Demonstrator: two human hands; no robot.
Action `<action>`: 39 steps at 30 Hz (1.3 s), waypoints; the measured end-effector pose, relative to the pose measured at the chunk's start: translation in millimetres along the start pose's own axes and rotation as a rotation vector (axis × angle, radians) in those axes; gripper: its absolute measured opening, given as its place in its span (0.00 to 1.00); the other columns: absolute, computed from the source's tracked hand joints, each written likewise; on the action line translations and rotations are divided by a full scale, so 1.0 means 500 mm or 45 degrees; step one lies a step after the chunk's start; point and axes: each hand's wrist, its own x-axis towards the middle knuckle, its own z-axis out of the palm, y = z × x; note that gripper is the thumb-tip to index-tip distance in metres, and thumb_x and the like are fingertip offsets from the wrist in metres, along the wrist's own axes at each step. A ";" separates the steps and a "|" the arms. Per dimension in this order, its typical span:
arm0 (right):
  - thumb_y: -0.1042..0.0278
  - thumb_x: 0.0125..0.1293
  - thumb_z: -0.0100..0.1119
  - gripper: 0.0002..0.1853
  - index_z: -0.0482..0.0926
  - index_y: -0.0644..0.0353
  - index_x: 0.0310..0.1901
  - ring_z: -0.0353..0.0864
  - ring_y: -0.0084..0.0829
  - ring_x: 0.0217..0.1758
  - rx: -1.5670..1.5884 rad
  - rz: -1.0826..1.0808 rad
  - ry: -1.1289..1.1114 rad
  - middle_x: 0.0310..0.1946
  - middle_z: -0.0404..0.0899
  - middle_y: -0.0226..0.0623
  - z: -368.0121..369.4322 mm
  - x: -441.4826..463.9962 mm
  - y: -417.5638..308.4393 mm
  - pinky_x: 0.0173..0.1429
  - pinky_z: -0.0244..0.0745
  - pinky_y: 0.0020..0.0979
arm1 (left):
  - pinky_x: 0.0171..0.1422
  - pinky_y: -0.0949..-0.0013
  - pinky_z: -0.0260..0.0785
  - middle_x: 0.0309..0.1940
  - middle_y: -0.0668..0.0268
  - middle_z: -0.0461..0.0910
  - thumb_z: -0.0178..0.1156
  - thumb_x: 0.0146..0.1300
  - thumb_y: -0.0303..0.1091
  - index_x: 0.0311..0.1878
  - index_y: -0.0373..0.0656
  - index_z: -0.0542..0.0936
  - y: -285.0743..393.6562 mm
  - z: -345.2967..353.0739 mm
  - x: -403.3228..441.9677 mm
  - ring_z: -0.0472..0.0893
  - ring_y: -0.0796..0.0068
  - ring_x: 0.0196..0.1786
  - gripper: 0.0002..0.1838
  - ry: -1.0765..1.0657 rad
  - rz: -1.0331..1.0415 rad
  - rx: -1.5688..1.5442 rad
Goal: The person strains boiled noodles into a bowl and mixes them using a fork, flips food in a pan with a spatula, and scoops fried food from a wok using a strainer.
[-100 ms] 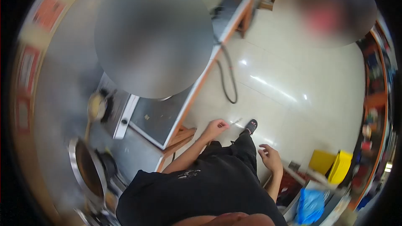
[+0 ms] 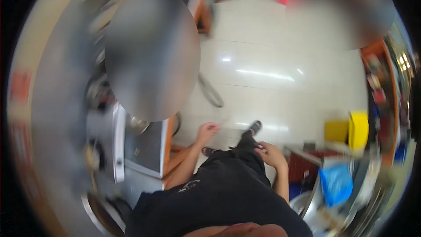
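Observation:
My left hand (image 2: 208, 132) is out in front of me beside the orange-edged workbench (image 2: 144, 151), fingers closed in a pinch. A thin, pale, stick-like object (image 2: 223, 121) sticks out from the fingertips, too blurred to name. Low at my right side hangs my right hand (image 2: 269, 154), fingers loosely apart, close to the dark trouser leg (image 2: 247, 142). Nothing shows in that hand, and I cannot tell whether its fingers touch the cloth.
A round pan (image 2: 94, 210) lies at lower left. A dark hose loop (image 2: 211, 91) hangs by the bench. On my right are a blue plastic bag (image 2: 337, 184), a yellow container (image 2: 358, 129) and orange shelves (image 2: 386, 101). Two large areas are blurred out.
The view has swung, so the bench, the hose and both hands appear further left. My right hand has come closer to the trouser leg. The left hand keeps its pinch.

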 end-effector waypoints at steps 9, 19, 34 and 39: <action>0.59 0.65 0.58 0.18 0.78 0.59 0.54 0.81 0.45 0.44 0.236 0.502 0.539 0.38 0.83 0.47 -0.363 -0.175 0.302 0.50 0.74 0.42 | 0.35 0.73 0.72 0.35 0.71 0.81 0.63 0.64 0.38 0.46 0.42 0.81 -0.142 0.357 0.262 0.79 0.79 0.33 0.12 -0.285 -0.748 0.363; 0.60 0.63 0.60 0.18 0.78 0.60 0.51 0.82 0.49 0.38 0.311 0.839 0.996 0.33 0.83 0.47 -0.649 -0.256 0.522 0.46 0.75 0.43 | 0.32 0.73 0.71 0.33 0.68 0.81 0.64 0.63 0.39 0.46 0.42 0.81 0.099 0.868 0.666 0.80 0.77 0.32 0.14 -0.639 -0.448 0.656; 0.58 0.69 0.57 0.19 0.76 0.55 0.57 0.83 0.36 0.39 0.600 0.725 1.116 0.38 0.83 0.42 -1.298 -0.031 0.737 0.48 0.76 0.33 | 0.42 0.71 0.73 0.38 0.70 0.81 0.64 0.63 0.41 0.48 0.45 0.80 0.473 1.793 1.141 0.80 0.78 0.39 0.14 -1.004 -0.567 0.349; 0.57 0.68 0.58 0.18 0.78 0.54 0.56 0.84 0.37 0.38 0.543 1.040 1.211 0.37 0.84 0.44 -1.355 -0.095 0.951 0.48 0.77 0.34 | 0.35 0.73 0.73 0.34 0.71 0.81 0.65 0.61 0.39 0.43 0.45 0.82 0.578 2.140 1.273 0.80 0.79 0.34 0.11 -1.214 -0.308 0.528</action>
